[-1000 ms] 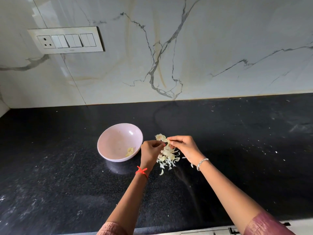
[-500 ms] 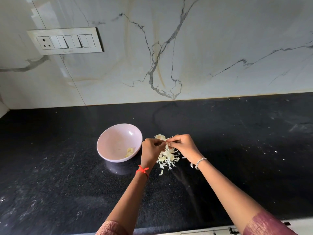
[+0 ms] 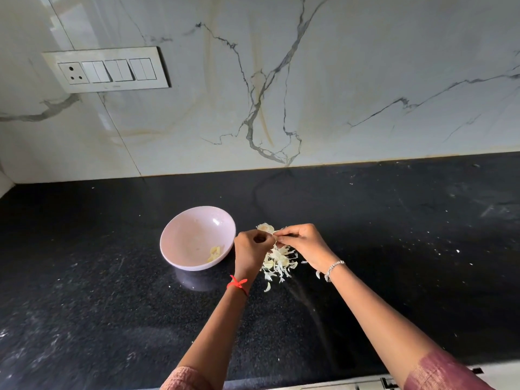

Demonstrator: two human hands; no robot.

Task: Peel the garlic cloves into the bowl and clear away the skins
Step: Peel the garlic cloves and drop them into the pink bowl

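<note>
Observed: my left hand [image 3: 252, 250] and right hand [image 3: 304, 244] meet fingertip to fingertip over the black table [image 3: 394, 249]. Each grip is pinched on one garlic clove [image 3: 273, 234], which is largely hidden by the fingers. A heap of loose skins [image 3: 278, 263] lies directly beneath. The pink bowl [image 3: 194, 220] stands just left of the left hand, with peeled cloves [image 3: 215, 253] inside near its right wall.
</note>
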